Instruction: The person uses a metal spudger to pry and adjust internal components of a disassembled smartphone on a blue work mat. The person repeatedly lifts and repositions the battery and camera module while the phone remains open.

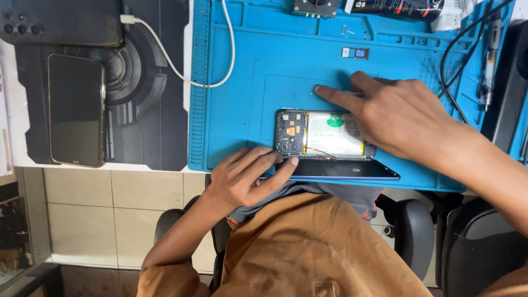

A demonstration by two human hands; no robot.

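An opened phone (308,133) lies on the blue work mat (242,110), its black circuit board and silvery battery with a green sticker exposed. Its dark screen panel (341,169) is hinged open toward me along the near edge. My left hand (245,179) rests at the phone's near left corner, thumb against the screen panel's edge. My right hand (390,113) lies over the phone's right end, index finger stretched out and pressing the mat just beyond the phone. Neither hand holds a tool.
A dark phone (76,110) and another phone (60,22) on a white cable (181,74) lie on a black mat at the left. A small SIM tray (355,53), a small fan (314,6), black wires (462,49) and tools sit along the far and right edges.
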